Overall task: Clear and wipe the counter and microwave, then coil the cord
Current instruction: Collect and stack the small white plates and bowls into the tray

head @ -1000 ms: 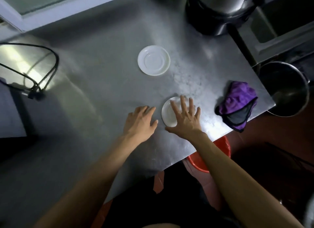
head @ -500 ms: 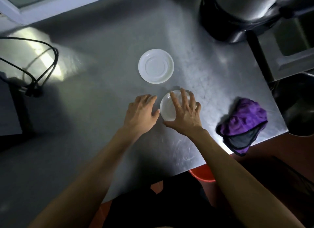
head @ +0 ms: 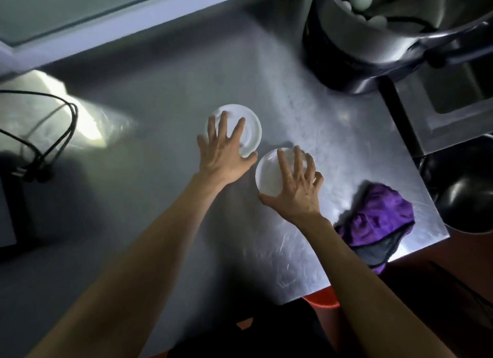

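Observation:
Two white saucers lie on the steel counter (head: 160, 187). My left hand (head: 222, 149) rests with spread fingers on the farther saucer (head: 252, 128). My right hand (head: 296, 187) grips the nearer small saucer (head: 268, 175), thumb under its near rim and fingers curled over the top. A purple cloth (head: 378, 219) lies crumpled at the counter's right front corner. A black cord (head: 57, 133) loops at the far left and runs down to a dark appliance (head: 8, 211) at the left edge.
A large steel pot (head: 373, 32) holding pale eggs stands at the back right. A dark round pan (head: 464, 187) sits beyond the counter's right edge, beside a steel sink frame (head: 448, 117). A red bucket (head: 321, 301) shows under the front edge.
My left hand has reached forward from beside the small saucer onto the farther saucer. My right hand has curled round the small saucer and carried it away from the front edge.

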A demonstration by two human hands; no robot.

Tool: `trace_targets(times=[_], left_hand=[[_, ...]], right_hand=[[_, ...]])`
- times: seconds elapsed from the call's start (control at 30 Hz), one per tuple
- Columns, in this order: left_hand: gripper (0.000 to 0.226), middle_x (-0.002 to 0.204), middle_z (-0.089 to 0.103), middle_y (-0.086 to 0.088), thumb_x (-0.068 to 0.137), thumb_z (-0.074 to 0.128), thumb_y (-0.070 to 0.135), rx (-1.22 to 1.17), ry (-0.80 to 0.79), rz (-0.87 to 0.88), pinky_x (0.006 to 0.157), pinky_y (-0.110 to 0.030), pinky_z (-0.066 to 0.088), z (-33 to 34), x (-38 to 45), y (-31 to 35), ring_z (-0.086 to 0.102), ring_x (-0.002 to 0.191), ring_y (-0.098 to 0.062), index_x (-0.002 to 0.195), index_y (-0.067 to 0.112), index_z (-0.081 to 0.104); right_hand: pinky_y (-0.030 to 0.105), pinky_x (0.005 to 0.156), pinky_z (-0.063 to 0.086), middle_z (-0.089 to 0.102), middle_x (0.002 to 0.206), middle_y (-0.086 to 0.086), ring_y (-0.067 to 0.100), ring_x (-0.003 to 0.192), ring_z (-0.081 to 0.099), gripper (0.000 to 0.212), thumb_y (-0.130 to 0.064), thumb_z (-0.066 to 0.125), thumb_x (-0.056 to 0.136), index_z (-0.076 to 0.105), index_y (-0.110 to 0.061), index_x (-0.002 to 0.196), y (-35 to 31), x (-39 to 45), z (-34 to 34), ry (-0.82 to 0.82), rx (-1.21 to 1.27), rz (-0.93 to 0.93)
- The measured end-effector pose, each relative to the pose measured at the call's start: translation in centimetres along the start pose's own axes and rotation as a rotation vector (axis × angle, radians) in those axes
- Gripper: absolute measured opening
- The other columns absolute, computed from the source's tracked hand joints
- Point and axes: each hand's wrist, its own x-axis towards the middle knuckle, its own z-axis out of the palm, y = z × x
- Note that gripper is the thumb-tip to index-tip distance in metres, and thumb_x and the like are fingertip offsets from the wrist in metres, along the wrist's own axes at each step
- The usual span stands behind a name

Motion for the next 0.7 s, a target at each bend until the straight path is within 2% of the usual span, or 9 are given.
trace_targets(times=[0.13,0.3,0.47,0.6,0.7], left_hand=[[0.102,0.166,-0.003,-0.007,0.075,0.057,0.077,0.014,-0.053,-0.013,0.109,-0.071,0.021,0.4,1.1,0.4,-0.003,0.151,-0.042,0.156,0.037,0.012],[0.102,0.166,-0.009,-0.006,0.073,0.058,0.08,-0.007,-0.101,-0.033,0.11,-0.074,0.013,0.4,2.9,1.2,-0.009,0.15,-0.043,0.155,0.045,0.009],[0.101,0.163,0.002,-0.007,0.068,0.059,0.08,0.061,-0.079,-0.039,0.108,-0.068,0.023,0.8,3.2,1.0,0.003,0.148,-0.042,0.152,0.049,0.011],[0.102,0.156,0.014,-0.007,0.063,0.062,0.082,0.049,-0.071,-0.074,0.106,-0.064,0.029,0.7,2.9,0.7,0.012,0.143,-0.041,0.149,0.049,0.02],[0.098,0.154,0.018,-0.006,0.062,0.064,0.08,0.032,-0.054,-0.098,0.103,-0.061,0.032,0.7,1.8,0.4,0.018,0.14,-0.039,0.147,0.048,0.025]], right_hand=[[0.058,0.107,0.026,0.001,0.164,0.008,0.037,0.148,0.005,0.12,-0.076,0.068,0.059,0.008,-0.035,0.154,-0.2,0.4,0.0,-0.026,0.005,0.012],[0.056,0.109,0.024,0.002,0.164,0.006,0.036,0.148,0.005,0.117,-0.076,0.067,0.062,0.009,-0.034,0.154,0.1,0.8,-0.1,-0.027,-0.021,-0.012],[0.057,0.114,0.019,0.002,0.164,0.009,0.037,0.149,0.005,0.117,-0.078,0.067,0.061,0.012,-0.032,0.154,0.8,1.0,0.1,-0.021,-0.079,-0.063],[0.061,0.119,0.004,-0.007,0.165,0.009,0.04,0.15,-0.008,0.126,-0.078,0.067,0.063,0.0,-0.025,0.157,0.9,1.5,0.4,-0.06,-0.108,-0.082],[0.06,0.119,0.003,-0.006,0.165,0.01,0.042,0.15,-0.01,0.127,-0.076,0.068,0.063,-0.001,-0.024,0.157,0.7,1.5,0.5,-0.062,-0.095,-0.089]])
